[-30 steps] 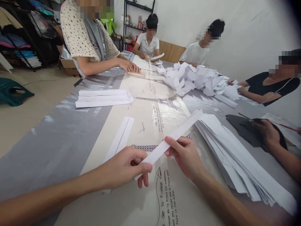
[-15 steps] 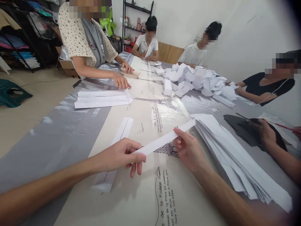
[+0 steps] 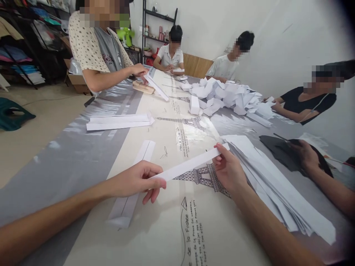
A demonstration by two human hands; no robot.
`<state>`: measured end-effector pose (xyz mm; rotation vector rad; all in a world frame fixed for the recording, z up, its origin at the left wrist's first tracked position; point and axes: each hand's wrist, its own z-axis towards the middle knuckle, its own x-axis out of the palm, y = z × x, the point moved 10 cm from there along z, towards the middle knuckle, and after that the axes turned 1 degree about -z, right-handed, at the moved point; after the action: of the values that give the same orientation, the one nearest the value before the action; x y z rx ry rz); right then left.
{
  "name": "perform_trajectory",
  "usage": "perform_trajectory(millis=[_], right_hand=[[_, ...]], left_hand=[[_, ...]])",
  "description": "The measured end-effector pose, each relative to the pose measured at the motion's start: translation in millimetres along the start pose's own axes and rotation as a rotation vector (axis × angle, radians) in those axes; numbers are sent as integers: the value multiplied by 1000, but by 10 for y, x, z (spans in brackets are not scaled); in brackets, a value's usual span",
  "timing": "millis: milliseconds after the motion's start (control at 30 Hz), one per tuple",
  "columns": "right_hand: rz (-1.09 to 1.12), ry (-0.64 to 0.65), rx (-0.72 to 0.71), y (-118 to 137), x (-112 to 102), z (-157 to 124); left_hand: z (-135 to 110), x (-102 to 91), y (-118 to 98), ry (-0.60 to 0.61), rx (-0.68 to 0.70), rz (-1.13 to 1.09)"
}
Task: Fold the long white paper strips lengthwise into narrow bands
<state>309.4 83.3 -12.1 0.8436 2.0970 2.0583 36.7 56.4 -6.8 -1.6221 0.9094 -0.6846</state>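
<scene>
A long white paper strip (image 3: 188,166) stretches between my two hands just above the table. My left hand (image 3: 138,181) pinches its near end, thumb on top. My right hand (image 3: 229,170) pinches its far end, next to a big fanned stack of white strips (image 3: 277,184) on my right. Under my left hand lies another folded strip (image 3: 133,184) flat on the printed tablecloth (image 3: 177,229).
A few folded strips (image 3: 119,122) lie at the left. A heap of folded white paper (image 3: 224,96) fills the far middle. Several other people sit round the table; one at the left holds a strip near a wooden block (image 3: 142,87). A neighbour's hand (image 3: 305,155) rests on black material (image 3: 280,149).
My hands slid apart along the strip, the right one reaching its far end, and the strip turned flatter. The person at the left lifted a strip off the left pile.
</scene>
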Motion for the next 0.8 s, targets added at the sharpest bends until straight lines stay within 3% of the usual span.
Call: perform_trajectory(millis=[467,633,800], right_hand=[[-135,-91,-143,216,-115,-26],[-122,-99,-155,234,-138,-21],[-103,-89,-141,215,-127,-28]], left_hand=[[-43,-153,-33,8,35,62],[-48,-282,-55,-75,69,86],[-47,-272,-24,-49,38,52]])
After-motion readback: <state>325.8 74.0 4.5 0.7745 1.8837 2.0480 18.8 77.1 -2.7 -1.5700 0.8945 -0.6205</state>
